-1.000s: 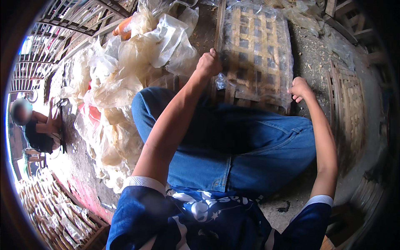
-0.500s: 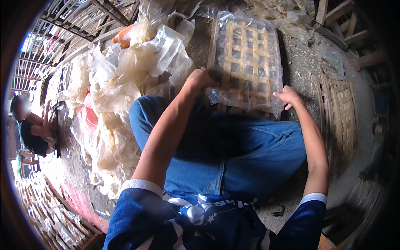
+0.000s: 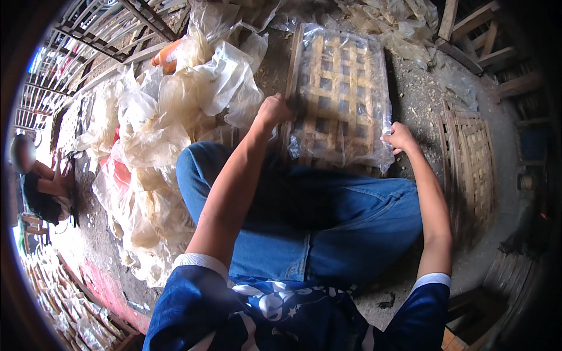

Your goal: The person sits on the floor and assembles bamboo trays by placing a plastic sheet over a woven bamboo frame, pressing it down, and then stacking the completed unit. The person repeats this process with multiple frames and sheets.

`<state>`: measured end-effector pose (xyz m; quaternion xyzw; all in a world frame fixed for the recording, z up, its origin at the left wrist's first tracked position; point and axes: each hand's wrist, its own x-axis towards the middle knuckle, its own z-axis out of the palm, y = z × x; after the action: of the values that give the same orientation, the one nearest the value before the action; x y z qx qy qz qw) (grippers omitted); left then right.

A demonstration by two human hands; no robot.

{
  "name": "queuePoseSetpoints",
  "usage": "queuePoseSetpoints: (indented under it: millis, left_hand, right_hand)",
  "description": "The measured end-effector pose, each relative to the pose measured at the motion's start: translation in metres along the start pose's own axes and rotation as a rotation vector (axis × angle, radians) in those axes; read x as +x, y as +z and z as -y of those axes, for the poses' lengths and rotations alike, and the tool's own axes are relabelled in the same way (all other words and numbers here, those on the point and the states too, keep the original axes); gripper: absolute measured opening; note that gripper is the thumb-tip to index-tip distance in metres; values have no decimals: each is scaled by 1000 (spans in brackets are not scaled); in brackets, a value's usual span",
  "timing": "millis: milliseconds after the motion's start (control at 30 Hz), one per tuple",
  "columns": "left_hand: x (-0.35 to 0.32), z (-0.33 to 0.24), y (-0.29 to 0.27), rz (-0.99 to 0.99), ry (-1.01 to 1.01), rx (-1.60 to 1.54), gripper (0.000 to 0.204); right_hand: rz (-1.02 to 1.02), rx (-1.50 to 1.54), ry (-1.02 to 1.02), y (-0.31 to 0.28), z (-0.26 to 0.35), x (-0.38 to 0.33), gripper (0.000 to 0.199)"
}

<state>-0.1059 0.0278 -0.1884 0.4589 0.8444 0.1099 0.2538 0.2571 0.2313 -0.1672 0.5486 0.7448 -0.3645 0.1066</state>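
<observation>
A woven bamboo tray (image 3: 338,92) with a wooden frame lies in front of my crossed legs. Clear plastic sheet (image 3: 380,70) covers its lattice, crumpled along the near and right edges. At the tray's left side my left hand (image 3: 274,109) is closed, with a bit of plastic showing just below it; its fingertips are partly hidden. My right hand (image 3: 401,138) pinches the sheet at the near right corner. Between the hands, the near end of the tray rests close to my knees.
A big heap of crumpled plastic sheets (image 3: 155,123) fills the floor on my left, with an orange bottle-like object (image 3: 168,55) in it. More woven trays (image 3: 471,164) lean at the right. A person (image 3: 44,181) sits at far left. Wooden racks (image 3: 477,35) stand far right.
My right fingers have closed on the sheet at the tray's right corner, where they were looser before. The left hand stays at the left edge. The whole view has shifted slightly.
</observation>
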Motion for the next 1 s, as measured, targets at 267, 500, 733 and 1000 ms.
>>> queuePoseSetpoints:
  millis: [267,500,733,1000]
  left_hand:
    - [-26,-8,-12,-21,-14,31,80]
    - [-20,-16,-22,-119,-50,56,78]
    - [-4,-16,-20,-261,233,-228,53]
    - [-14,-13,-26,-368,411,-179,37]
  right_hand:
    - [35,-117,38,-6,9,-11,50]
    - [1,-31,29,-21,-26,-3,53]
    - [-475,92,17,-48,-85,-3,39]
    - [-973,-288,480,-93,-170,-68,63]
